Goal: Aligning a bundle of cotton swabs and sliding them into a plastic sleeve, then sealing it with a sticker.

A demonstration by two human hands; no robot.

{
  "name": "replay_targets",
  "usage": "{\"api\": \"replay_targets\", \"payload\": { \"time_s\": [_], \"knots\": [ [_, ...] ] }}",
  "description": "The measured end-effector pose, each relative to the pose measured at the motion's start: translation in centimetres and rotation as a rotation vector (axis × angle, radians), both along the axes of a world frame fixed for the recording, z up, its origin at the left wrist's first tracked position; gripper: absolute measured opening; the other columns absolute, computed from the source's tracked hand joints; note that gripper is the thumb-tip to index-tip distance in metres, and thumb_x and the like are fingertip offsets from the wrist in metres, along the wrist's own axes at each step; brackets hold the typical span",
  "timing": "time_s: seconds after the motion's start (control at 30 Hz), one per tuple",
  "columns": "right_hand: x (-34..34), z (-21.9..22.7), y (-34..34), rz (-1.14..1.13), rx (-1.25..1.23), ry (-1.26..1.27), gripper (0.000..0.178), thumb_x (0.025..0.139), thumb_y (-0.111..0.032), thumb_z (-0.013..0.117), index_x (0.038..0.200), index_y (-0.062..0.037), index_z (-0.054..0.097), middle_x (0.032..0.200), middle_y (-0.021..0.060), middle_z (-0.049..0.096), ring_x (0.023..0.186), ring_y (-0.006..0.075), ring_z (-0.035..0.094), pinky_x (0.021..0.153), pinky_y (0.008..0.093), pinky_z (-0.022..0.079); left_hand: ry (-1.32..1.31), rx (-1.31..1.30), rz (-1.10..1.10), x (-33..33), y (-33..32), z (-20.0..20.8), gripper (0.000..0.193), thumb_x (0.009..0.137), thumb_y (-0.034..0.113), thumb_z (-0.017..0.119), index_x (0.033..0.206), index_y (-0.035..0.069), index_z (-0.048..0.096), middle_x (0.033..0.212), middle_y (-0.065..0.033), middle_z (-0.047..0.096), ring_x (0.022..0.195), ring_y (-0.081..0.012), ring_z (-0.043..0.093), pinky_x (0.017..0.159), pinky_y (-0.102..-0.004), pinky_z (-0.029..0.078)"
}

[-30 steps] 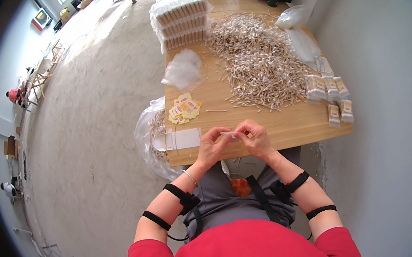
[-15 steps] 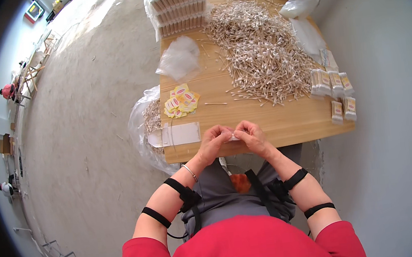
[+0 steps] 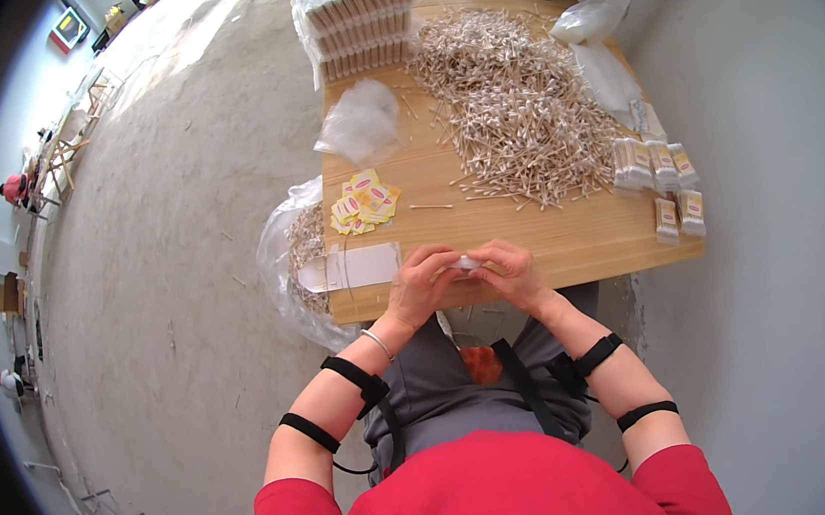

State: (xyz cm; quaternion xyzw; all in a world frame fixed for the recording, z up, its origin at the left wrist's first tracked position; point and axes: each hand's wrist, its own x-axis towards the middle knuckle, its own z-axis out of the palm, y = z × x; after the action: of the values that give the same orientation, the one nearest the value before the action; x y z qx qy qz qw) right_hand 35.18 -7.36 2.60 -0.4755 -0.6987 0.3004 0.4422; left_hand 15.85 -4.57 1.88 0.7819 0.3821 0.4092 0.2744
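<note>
My left hand [image 3: 423, 280] and my right hand [image 3: 508, 269] meet at the near edge of the wooden table [image 3: 552, 243]. Between their fingertips they pinch a small clear packet [image 3: 467, 264] with something white in it. A big heap of cotton swabs [image 3: 517, 106] lies further back on the table. Yellow and red labels [image 3: 363, 202] lie in a small pile to the left. A white sheet [image 3: 358, 265] rests by my left hand.
Several filled small packs [image 3: 661, 181] lie at the right edge. Stacked swab boxes [image 3: 357, 17] stand at the far left corner, with empty clear bags [image 3: 361, 122] in front. A plastic bag of swabs [image 3: 300, 259] hangs off the table's left side. White wall on the right.
Both hands stay together at the table's near edge, working the small packet. No other object has moved.
</note>
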Motion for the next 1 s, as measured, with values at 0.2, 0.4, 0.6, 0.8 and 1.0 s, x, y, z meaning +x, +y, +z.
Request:
{"api": "replay_targets", "payload": {
  "time_s": [0.2, 0.4, 0.6, 0.8, 1.0],
  "knots": [
    [-0.1, -0.1, -0.4, -0.038, 0.244, -0.260, 0.018, 0.077, -0.003, 0.067, 0.094, -0.0055, 0.066, 0.086, 0.0086, 0.064, 0.080, 0.0268, 0.063, 0.068, 0.0351, 0.052, 0.158, 0.281, -0.025, -0.2, -0.1, 0.7, 0.018, 0.071, 0.006, 0.072, 0.087, 0.005, 0.065, 0.088, -0.0066, 0.066, 0.084, -0.0265, 0.063, 0.072, -0.0359, 0.051],
    [-0.2, 0.0, -1.1, -0.065, 0.315, -0.371, 0.016, 0.076, -0.003, 0.067, 0.092, -0.0059, 0.065, 0.089, 0.0084, 0.065, 0.082, 0.0268, 0.063, 0.070, 0.0359, 0.052, 0.159, 0.047, 0.013, 0.1, -0.6, 0.5, 0.020, 0.073, 0.007, 0.069, 0.092, 0.007, 0.062, 0.085, -0.0080, 0.063, 0.081, -0.0292, 0.061, 0.074, -0.0369, 0.050],
    [-1.3, 0.6, -1.1, -0.112, 0.005, -0.059, 0.020, 0.077, -0.007, 0.070, 0.096, -0.0041, 0.064, 0.097, 0.0112, 0.066, 0.092, 0.0288, 0.064, 0.076, 0.0354, 0.052, 0.014, -0.210, -0.038, 0.6, -0.8, -0.1, 0.025, 0.074, 0.007, 0.070, 0.098, 0.003, 0.063, 0.089, -0.0140, 0.066, 0.086, -0.0317, 0.064, 0.074, -0.0357, 0.052],
    [-1.0, -0.1, -0.9, -0.021, -0.186, -0.009, 0.021, 0.079, -0.008, 0.070, 0.098, -0.0020, 0.065, 0.089, 0.0149, 0.068, 0.084, 0.0273, 0.067, 0.073, 0.0329, 0.052, 0.090, -0.203, 0.028, 0.5, -1.4, -0.6, 0.021, 0.075, 0.006, 0.068, 0.096, 0.002, 0.063, 0.089, -0.0159, 0.066, 0.084, -0.0327, 0.065, 0.071, -0.0362, 0.052],
    [-0.9, -0.5, -0.7, -0.011, -0.220, 0.123, 0.024, 0.080, -0.007, 0.069, 0.103, -0.0031, 0.064, 0.091, 0.0141, 0.069, 0.086, 0.0240, 0.068, 0.076, 0.0318, 0.052, -0.094, -0.370, -0.034, 0.4, -0.9, -0.7, 0.026, 0.077, 0.006, 0.070, 0.102, 0.001, 0.063, 0.095, -0.0139, 0.067, 0.091, -0.0237, 0.066, 0.078, -0.0326, 0.051]
  ]
}}
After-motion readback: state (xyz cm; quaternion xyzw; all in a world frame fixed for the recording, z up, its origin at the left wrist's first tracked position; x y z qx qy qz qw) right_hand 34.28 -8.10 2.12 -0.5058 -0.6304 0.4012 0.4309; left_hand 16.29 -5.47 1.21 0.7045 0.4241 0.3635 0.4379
